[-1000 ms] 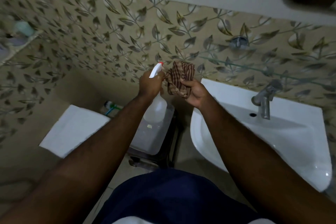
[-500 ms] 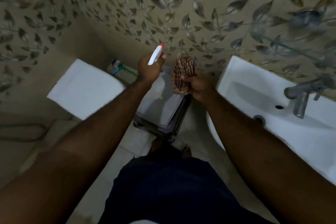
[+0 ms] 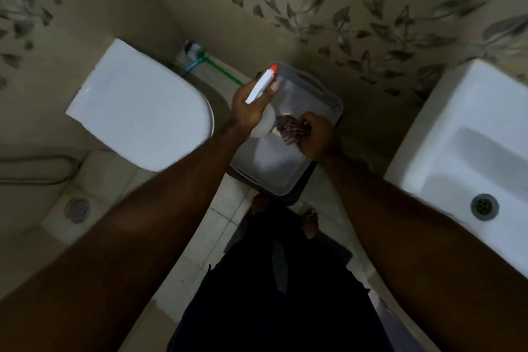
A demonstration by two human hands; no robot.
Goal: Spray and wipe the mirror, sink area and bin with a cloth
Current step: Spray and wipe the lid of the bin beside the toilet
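I look straight down. My left hand (image 3: 248, 107) grips a clear spray bottle (image 3: 262, 87) with a white trigger head and a red nozzle, held over the bin. The bin (image 3: 285, 171) has a pale translucent lid and stands on the floor between the toilet and the sink. My right hand (image 3: 317, 136) is closed on a bunched brown striped cloth (image 3: 293, 130), which is pressed down on the bin lid. The white sink (image 3: 445, 146) is at the right, with its drain (image 3: 484, 206) showing. The mirror is out of view.
A white toilet (image 3: 140, 106) with its lid down sits at the left. A bottle and green and blue hoses (image 3: 200, 57) lie by the wall behind it. A floor drain (image 3: 77, 209) is at the lower left. My bare feet (image 3: 310, 221) stand on tiles below the bin.
My view has tipped from the wall and tap down to the floor. Both hands have dropped from chest height to the bin, and the cloth now rests on its lid.
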